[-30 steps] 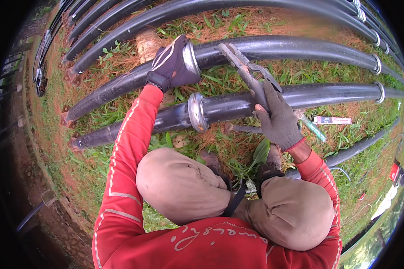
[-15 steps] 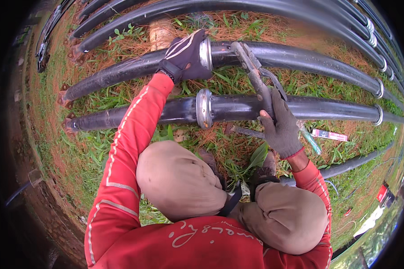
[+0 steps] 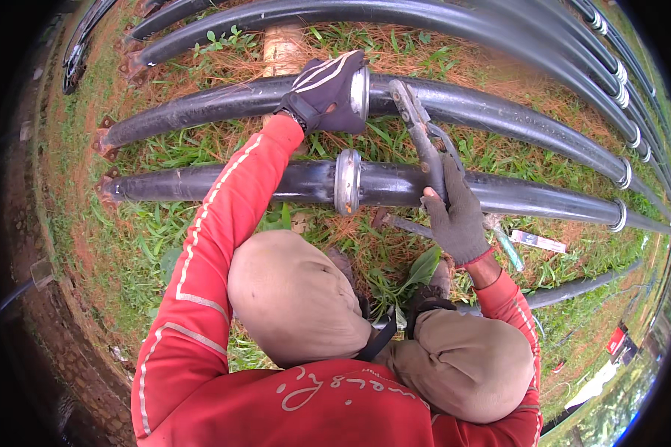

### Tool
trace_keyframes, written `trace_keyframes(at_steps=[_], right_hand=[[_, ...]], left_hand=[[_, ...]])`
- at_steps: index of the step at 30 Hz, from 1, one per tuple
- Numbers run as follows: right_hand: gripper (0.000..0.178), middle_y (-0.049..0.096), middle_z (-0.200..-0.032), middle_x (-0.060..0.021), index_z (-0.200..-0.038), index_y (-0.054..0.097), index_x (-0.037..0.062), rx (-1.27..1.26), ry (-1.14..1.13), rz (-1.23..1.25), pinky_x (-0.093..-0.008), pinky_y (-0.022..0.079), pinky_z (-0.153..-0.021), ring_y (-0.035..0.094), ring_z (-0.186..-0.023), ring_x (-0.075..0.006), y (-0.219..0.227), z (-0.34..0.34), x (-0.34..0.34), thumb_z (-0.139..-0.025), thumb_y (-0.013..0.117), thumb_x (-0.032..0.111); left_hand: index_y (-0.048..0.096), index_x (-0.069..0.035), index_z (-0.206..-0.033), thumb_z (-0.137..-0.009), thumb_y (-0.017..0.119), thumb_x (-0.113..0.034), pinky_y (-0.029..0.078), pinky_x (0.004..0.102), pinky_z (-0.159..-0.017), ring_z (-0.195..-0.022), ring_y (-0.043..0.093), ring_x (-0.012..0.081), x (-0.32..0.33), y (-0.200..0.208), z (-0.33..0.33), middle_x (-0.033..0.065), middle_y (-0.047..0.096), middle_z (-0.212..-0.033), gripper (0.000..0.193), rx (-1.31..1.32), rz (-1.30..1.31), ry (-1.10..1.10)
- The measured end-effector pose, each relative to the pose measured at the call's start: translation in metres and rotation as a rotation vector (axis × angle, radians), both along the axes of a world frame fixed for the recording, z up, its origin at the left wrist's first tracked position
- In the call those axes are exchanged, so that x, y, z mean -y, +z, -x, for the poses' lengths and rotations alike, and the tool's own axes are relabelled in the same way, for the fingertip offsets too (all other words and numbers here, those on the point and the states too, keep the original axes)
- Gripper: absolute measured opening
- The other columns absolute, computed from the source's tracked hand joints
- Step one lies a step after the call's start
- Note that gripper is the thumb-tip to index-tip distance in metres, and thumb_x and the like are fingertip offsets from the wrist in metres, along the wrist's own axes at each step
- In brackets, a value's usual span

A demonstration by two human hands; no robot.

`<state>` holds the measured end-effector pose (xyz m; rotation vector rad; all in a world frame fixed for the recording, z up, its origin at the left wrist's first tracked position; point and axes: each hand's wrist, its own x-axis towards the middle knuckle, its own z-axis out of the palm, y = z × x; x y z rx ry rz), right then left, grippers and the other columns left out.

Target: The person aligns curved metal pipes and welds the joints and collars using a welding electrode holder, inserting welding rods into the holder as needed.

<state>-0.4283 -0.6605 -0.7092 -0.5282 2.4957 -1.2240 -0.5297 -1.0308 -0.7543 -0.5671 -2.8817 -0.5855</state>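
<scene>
My left hand (image 3: 322, 95), in a dark glove with pale stripes, is closed on the black pipe beside its silver metal ring (image 3: 358, 94); the glove touches the ring. Its fingertips are hidden behind the pipe. My right hand (image 3: 458, 216), in a grey knit glove, grips a worn, plier-like metal tool (image 3: 419, 130) with a side lever. The tool's far end rests on or just above the black pipe (image 3: 492, 115), right of the ring. Below it, nearer me, a second black pipe (image 3: 238, 182) with a rusty-edged ring (image 3: 347, 182) runs alongside, under the tool's handle.
More black pipes (image 3: 365, 10) with ringed joints lie beyond, over a wooden log (image 3: 283, 50). Near my right hand are a slim printed box (image 3: 538, 241), a green-handled thing (image 3: 509, 249) and a flat metal bar (image 3: 410, 225). Another dark pipe (image 3: 574, 291) lies on the grass.
The view has shifted and tilted slightly. The tool in my right hand has come a little closer to the ring. My left hand keeps its place beside the ring.
</scene>
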Motion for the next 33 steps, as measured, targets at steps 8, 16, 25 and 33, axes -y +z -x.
trace_keyframes(at_steps=[8, 16, 25, 33], right_hand=[[0.071, 0.06, -0.158, -0.0385, -0.168, 0.043, -0.0089, 0.067, -0.019, -0.01, -0.0486, 0.055, -0.115, 0.066, -0.143, -0.0479, 0.005, 0.0, 0.002, -0.113, 0.068, 0.028], [0.069, 0.064, -0.147, -0.0359, -0.169, 0.04, -0.0082, 0.058, -0.005, -0.008, -0.0484, 0.06, -0.101, 0.075, -0.123, -0.0447, 0.011, 0.0, 0.006, -0.113, 0.066, 0.022], [0.067, 0.065, -0.141, -0.0342, -0.17, 0.038, -0.0051, 0.025, 0.014, 0.024, -0.0487, 0.064, -0.091, 0.081, -0.106, -0.0407, -0.002, -0.002, 0.003, -0.114, 0.063, 0.02], [0.069, 0.063, -0.15, -0.0395, -0.166, 0.043, -0.0119, 0.063, -0.009, 0.034, -0.0468, 0.059, -0.107, 0.073, -0.132, -0.0437, 0.003, 0.001, 0.002, -0.112, 0.069, 0.024]], left_hand=[[0.041, 0.003, -0.166, -0.058, 0.106, -0.055, 0.054, 0.0495, -0.115, -0.138, 0.07, 0.042, -0.008, 0.011, 0.0, 0.0258, 0.069, -0.153, 0.138, 0.103, 0.077, 0.028], [0.045, 0.002, -0.163, -0.055, 0.105, -0.05, 0.053, 0.0506, -0.115, -0.136, 0.071, 0.0399, -0.005, 0.003, 0.003, 0.0248, 0.069, -0.15, 0.134, 0.096, 0.008, 0.024], [0.044, 0.003, -0.163, -0.055, 0.106, -0.047, 0.056, 0.0506, -0.112, -0.134, 0.071, 0.0408, -0.015, 0.018, 0.0, 0.025, 0.071, -0.148, 0.134, 0.172, 0.068, 0.05], [0.043, 0.004, -0.163, -0.055, 0.106, -0.045, 0.058, 0.0508, -0.11, -0.133, 0.072, 0.0411, -0.016, 0.021, 0.001, 0.0251, 0.072, -0.147, 0.134, 0.225, 0.093, 0.066]])
